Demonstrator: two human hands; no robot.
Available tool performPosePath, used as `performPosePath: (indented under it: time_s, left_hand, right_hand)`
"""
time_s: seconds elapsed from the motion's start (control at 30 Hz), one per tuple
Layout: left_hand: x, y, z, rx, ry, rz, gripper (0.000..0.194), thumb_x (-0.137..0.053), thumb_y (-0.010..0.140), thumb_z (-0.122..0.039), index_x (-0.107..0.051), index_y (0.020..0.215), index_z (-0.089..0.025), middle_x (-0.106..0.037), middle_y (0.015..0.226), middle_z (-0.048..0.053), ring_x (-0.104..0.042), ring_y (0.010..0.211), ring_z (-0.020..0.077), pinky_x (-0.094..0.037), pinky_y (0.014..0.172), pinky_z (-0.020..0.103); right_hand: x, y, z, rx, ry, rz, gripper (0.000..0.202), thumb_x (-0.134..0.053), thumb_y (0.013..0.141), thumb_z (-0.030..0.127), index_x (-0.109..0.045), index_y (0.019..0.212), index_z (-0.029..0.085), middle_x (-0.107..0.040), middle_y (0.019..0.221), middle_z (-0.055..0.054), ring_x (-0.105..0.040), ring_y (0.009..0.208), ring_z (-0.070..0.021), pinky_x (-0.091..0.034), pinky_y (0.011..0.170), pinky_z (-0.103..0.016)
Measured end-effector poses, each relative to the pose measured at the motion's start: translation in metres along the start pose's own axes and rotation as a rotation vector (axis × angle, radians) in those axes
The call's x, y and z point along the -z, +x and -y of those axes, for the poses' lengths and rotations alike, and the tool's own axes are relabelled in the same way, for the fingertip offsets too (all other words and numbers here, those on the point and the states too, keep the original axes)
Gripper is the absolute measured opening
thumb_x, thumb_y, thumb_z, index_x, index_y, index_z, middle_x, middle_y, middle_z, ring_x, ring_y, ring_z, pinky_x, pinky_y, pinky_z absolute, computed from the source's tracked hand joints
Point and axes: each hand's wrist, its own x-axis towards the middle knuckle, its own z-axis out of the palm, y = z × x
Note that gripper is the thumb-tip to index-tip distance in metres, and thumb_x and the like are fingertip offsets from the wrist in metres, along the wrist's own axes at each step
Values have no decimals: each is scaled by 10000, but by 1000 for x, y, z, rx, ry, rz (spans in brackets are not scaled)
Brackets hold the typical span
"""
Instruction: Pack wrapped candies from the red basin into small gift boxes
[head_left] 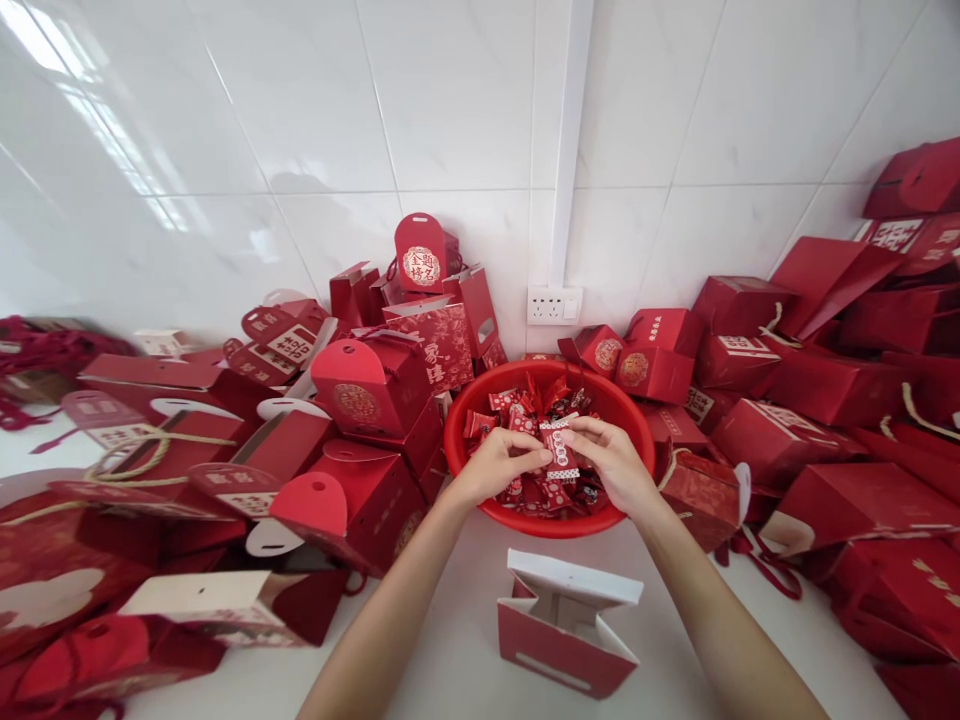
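Over the red plastic basin (550, 527), my left hand (501, 466) and my right hand (613, 466) hold a red-and-white wrapped candy (560, 450) between them. Fingers and thumb of the left pinch its left edge; those of the right grip its right side. White lettering shows on its red middle, with dotted white ends. Beneath lie many more wrapped candies (553, 495) in red packaging, partly hidden by both hands. Between my forearms, in front of the basin, an open red gift box (562, 645) with a white inside stands on the white tabletop (465, 610).
Red gift boxes (375, 500) crowd the left side, some with rope handles. More red boxes (795, 440) are stacked on the right, close to the basin. Behind rises a white tiled wall (465, 100) with a power socket (553, 305) above the basin.
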Motion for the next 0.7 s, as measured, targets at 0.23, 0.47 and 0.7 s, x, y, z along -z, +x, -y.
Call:
performPosePath:
  time_s: [0.23, 0.47, 0.7]
  left_hand:
    - [2, -1, 0, -34, 32, -60, 363, -785, 754, -474, -750, 657, -126, -650, 617, 27, -536, 604, 136, -419, 614, 256]
    - [0, 1, 5, 18, -24, -83, 360, -781, 762, -468, -809, 908, -140, -779, 869, 87, -680, 789, 199, -536, 780, 309]
    - [5, 7, 13, 33, -25, -273, 336, -798, 733, -337, -783, 1011, -149, -778, 1054, 105, -701, 1001, 235, -528, 959, 366]
  right_hand:
    - [-4, -4, 3, 64, -109, 131, 294, -857, 682, 475, -754, 751, 209, -692, 753, 14, -597, 739, -151, -472, 754, -292]
    - [0, 1, 4, -16, 146, -100, 314, -864, 621, 453, -713, 745, 208, -717, 746, -8, -649, 726, -178, -513, 689, -299]
    - [6, 5, 9, 25, 367, -290, 261, -838, 566, 355, -666, 717, 230, -722, 685, 12, -666, 649, -174, -529, 592, -283]
